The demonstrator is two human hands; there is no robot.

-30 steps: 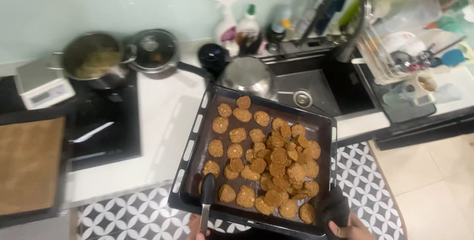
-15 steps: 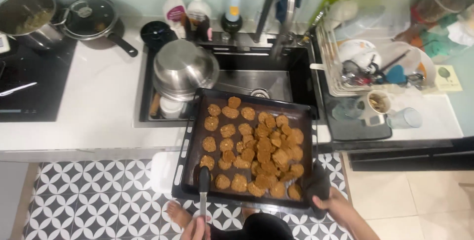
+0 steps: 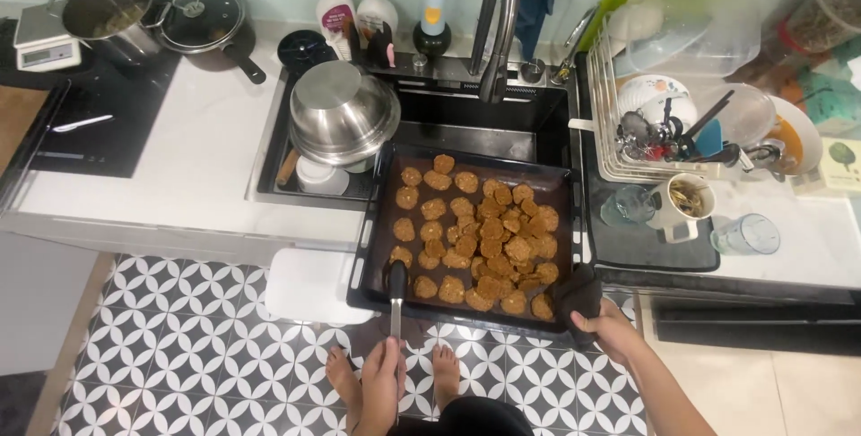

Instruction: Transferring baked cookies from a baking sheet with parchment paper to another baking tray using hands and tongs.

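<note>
Head view shows a dark baking tray (image 3: 372,248) carried over the front edge of the sink (image 3: 502,131), full of round brown cookies (image 3: 480,234) that lie close together, mostly toward its right half; the left hand (image 3: 381,387) is clenched around the handle of a black spatula (image 3: 395,297), whose blade rests on the near left part of the tray, just beside a cookie; the right hand (image 3: 610,328) grasps the near right corner of the tray through a dark cloth (image 3: 574,297), so the tray seems to be hot.

A steel mixing bowl (image 3: 343,113) stands upside down in the left part of the sink, touching or nearly touching the far left corner of the tray; a tall tap (image 3: 498,23) rises behind the sink; on the counter at the left are a black cooktop (image 3: 99,122), a steel pot (image 3: 103,10) and a pan with a glass lid (image 3: 202,19); at the right a dish rack (image 3: 628,122) holds plates and utensils, and a mug (image 3: 686,203) and a glass (image 3: 749,234) stand near the front edge of the counter.

To do this well, I think the tray must stay level, because only one corner is held; the cloth should cover the fingers fully; the spatula should slide flat under a cookie, not push it against the others; the far left corner should keep away from the bowl.
</note>
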